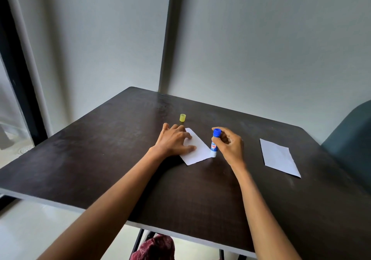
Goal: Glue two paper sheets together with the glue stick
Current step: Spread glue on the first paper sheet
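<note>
A small white paper sheet (197, 151) lies near the middle of the dark table (120, 159). My left hand (173, 140) rests flat on its left part, fingers spread, pinning it down. My right hand (229, 144) grips a glue stick (214, 143) with a blue end on top; the stick stands upside down, its tip touching the sheet's right edge. The yellow cap (182, 117) of the stick stands on the table just beyond my left hand. A second white sheet (279, 157) lies flat to the right, apart from both hands.
A grey-green chair back (353, 139) rises at the table's right edge. Grey walls stand close behind the table. A dark red cloth (154, 247) shows below the table's front edge.
</note>
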`<state>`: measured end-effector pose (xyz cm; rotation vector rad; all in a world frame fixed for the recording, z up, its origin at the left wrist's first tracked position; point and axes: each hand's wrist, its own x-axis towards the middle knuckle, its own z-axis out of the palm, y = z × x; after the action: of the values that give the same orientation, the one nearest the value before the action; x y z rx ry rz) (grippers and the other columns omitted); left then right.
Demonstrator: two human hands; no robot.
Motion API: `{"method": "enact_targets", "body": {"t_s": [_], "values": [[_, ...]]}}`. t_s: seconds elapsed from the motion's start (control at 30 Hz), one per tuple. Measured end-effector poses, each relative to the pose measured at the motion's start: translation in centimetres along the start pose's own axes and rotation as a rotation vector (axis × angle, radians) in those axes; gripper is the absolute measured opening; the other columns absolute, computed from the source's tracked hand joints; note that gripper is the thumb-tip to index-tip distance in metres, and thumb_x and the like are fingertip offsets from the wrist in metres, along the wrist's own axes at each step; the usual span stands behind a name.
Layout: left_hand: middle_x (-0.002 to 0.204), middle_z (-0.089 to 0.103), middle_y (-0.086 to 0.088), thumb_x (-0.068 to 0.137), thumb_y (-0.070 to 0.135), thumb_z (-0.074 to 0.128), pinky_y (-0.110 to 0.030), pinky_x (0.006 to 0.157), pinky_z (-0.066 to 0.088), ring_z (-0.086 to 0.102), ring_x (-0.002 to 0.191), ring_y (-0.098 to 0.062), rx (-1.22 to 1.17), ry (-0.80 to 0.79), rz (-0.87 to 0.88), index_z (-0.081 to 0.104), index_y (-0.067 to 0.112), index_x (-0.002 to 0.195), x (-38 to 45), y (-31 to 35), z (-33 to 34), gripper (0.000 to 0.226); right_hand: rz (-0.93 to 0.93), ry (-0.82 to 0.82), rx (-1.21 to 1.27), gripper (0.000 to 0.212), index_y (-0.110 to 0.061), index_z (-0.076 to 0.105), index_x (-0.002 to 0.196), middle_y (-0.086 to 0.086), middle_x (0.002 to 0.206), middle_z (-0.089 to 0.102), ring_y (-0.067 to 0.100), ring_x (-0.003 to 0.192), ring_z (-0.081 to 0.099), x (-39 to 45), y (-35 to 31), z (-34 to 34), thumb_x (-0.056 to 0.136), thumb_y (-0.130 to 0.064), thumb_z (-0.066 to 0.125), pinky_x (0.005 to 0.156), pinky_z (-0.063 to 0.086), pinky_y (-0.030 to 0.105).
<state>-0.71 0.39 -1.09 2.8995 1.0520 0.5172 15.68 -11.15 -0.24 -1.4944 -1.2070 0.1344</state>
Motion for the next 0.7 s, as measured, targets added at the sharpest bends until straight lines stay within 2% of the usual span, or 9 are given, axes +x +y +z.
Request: {"method": "enact_targets", "body": {"t_s": [0.07,0.2,0.3,0.4,0.53,0.6,0.7], "values": [[0.119,0.056,0.002,0.082,0.065,0.048,-0.039,0.092,0.026,0.048,0.112,-0.018,-0.003,-0.001,-0.002,0.061,0.031,0.12,-0.03,-0.1,0.02,0.053,0.0,0.008,-0.004,0.028,-0.026,0.068,0.092,0.0,0.079,0.068,0.0,0.062,0.059,0.0,-0.01,-0.08,0.077,-0.003,0.064,0.061,0.049,0.012],[0.121,0.056,0.003,0.082,0.066,0.047,-0.039,0.093,0.026,0.047,0.113,-0.018,-0.003,-0.016,0.003,0.06,0.031,0.121,0.0,-0.27,0.02,0.054,0.004,0.036,0.017,0.028,-0.028,0.067,0.094,-0.01,0.074,0.066,-0.005,0.06,0.059,-0.09,-0.06,0.1,0.077,-0.006,0.066,0.062,0.047,0.009],[0.121,0.056,0.003,0.082,0.066,0.047,-0.039,0.093,0.026,0.047,0.113,-0.018,-0.005,-0.021,0.009,0.06,0.032,0.121,0.08,-0.3,-0.02,0.054,0.022,0.045,0.009,0.027,-0.027,0.068,0.096,-0.006,0.079,0.068,-0.001,0.064,0.059,0.02,0.18,0.11,0.078,-0.007,0.066,0.066,0.049,0.013],[0.121,0.056,0.003,0.082,0.066,0.046,-0.038,0.093,0.026,0.047,0.112,-0.018,-0.006,-0.023,0.012,0.06,0.032,0.121,0.08,-0.37,0.05,0.054,0.028,0.043,0.014,0.026,-0.024,0.068,0.093,-0.002,0.081,0.068,0.001,0.066,0.061,0.17,0.29,0.07,0.077,-0.004,0.065,0.064,0.049,0.011],[0.123,0.055,0.004,0.083,0.065,0.046,-0.038,0.095,0.025,0.046,0.113,-0.018,-0.013,-0.046,0.025,0.058,0.033,0.123,0.04,-0.52,0.0,0.053,0.077,0.128,0.052,0.025,-0.026,0.067,0.09,-0.003,0.083,0.068,0.01,0.073,0.063,0.37,0.4,-0.37,0.077,-0.005,0.064,0.071,0.052,0.022],[0.125,0.053,0.005,0.084,0.064,0.046,-0.037,0.096,0.025,0.045,0.114,-0.017,-0.027,-0.061,0.041,0.057,0.034,0.124,-0.05,-0.65,-0.07,0.051,0.085,0.157,0.095,0.026,-0.029,0.067,0.091,-0.005,0.083,0.068,0.004,0.073,0.063,0.42,0.4,-0.5,0.078,-0.007,0.065,0.072,0.051,0.018],[0.13,0.051,0.006,0.085,0.063,0.047,-0.036,0.096,0.023,0.043,0.118,-0.016,-0.053,-0.093,0.086,0.055,0.035,0.126,-0.16,-0.59,-0.11,0.051,0.059,0.107,0.091,0.025,-0.027,0.067,0.096,-0.01,0.084,0.068,0.0,0.073,0.064,0.34,0.39,0.09,0.078,-0.01,0.069,0.071,0.052,0.013]]}}
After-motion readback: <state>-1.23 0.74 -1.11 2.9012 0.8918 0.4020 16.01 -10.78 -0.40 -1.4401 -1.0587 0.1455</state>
